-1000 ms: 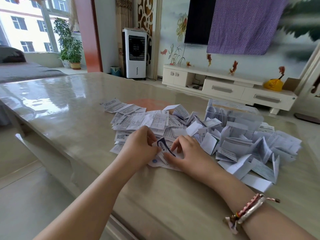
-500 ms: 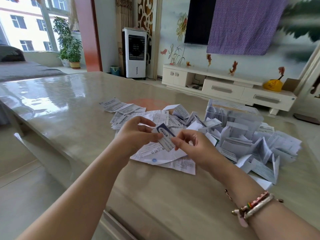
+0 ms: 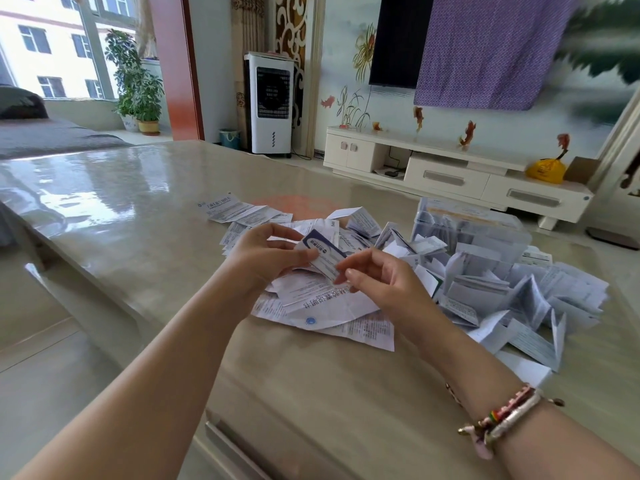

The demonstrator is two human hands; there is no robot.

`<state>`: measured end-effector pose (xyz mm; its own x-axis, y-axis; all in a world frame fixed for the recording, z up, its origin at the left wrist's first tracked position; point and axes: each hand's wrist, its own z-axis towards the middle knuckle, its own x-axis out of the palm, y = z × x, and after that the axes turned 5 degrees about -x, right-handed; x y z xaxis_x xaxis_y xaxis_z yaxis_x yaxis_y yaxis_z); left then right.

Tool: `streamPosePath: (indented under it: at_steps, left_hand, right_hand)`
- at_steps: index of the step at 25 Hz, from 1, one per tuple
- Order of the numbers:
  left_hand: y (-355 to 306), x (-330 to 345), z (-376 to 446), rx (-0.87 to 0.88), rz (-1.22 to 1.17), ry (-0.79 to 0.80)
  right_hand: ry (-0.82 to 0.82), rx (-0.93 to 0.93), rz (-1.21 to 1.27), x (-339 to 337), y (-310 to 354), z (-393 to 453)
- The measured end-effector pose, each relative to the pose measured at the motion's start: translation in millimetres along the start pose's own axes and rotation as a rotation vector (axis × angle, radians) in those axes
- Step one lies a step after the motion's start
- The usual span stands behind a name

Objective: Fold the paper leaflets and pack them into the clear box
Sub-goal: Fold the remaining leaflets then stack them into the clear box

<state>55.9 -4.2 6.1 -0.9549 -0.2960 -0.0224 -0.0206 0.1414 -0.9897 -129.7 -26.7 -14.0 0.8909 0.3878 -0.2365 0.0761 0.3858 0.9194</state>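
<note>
The leaflet (image 3: 323, 254) in hand is thin printed paper, already creased into a small packet with a dark blue panel showing. I judge it very light and limp: it will flop wherever it is unsupported, spring back open along its folds if let go, and crumple under a hard squeeze. It looks neither slippery nor fragile beyond tearing at a crease. The best hold is a light pinch at opposite edges, close to the folds, so the layers stay stacked.

That is roughly how it is held. The left hand (image 3: 265, 259) grips the packet's 9 o'clock edge, thumb and fingertips curled onto it. The right hand (image 3: 384, 278) meets its 4 o'clock corner with thumb and forefinger closed on the paper, the other fingers loosely bent. The packet sits between the two hands, lifted clear of the worktop (image 3: 121, 216), directly above an opened leaflet (image 3: 325, 308) lying flat.

From the held packet, the clear box (image 3: 471, 230) stands at 2 o'clock, well apart, already holding some folded papers. A heap of folded leaflets (image 3: 519, 299) spreads at 3 to 4 o'clock, in front of the box. Flat unfolded sheets (image 3: 239, 211) lie at 11 o'clock, beyond the left hand.
</note>
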Motion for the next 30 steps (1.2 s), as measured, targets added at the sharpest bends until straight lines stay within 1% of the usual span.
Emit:
streamPosePath:
  at_steps: [4,6,7,9,10,12,14,17,23,25,27,30]
  left_hand:
    - [-1.2,-3.6,2.8,0.011,-0.084,0.049]
    - [1.2,-4.1,5.7,0.073,-0.038,0.022]
    - [3.6,-5.1,8.9,0.128,0.066,-0.033]
    - [8.4,-7.4,14.1,0.258,0.386,-0.171]
    - [11.4,-8.3,15.2,0.316,0.537,-0.202]
    - [20.6,-11.3,18.4,0.367,0.745,-0.174]
    - [28.1,-14.2,19.1,0.373,0.839,-0.138]
    - [31.7,-16.6,13.7,0.391,0.864,-0.110]
    - [30.6,-14.2,3.1,0.527,1.040,-0.229]
    - [30.1,-10.4,1.4,0.564,1.065,-0.253]
    - [29.9,-6.8,0.5,0.571,1.100,-0.271]
    - [32.3,-1.3,2.2,0.509,1.214,-0.266]
  right_hand:
    - [0.038,0.036,-0.005,-3.7,1.7,2.0]
    - [0.022,0.035,0.076,-2.9,-0.7,5.3]
    - [0.006,0.044,0.158,-3.3,-1.6,6.8]
    - [-0.008,0.071,0.344,-6.0,-3.2,9.2]
    - [-0.003,0.080,0.407,-7.6,-4.0,9.5]
    - [0.013,0.096,0.459,-9.0,-5.4,9.3]
    - [0.022,0.111,0.466,-8.0,-5.9,8.5]
    - [0.012,0.117,0.429,-6.3,-6.6,7.2]
    - [0.008,0.101,0.330,-5.0,-8.3,4.8]
    - [0.016,0.096,0.307,-4.5,-8.5,4.6]
    - [0.021,0.090,0.294,-3.3,-9.1,4.7]
    - [0.022,0.086,0.301,-2.9,-9.6,4.3]
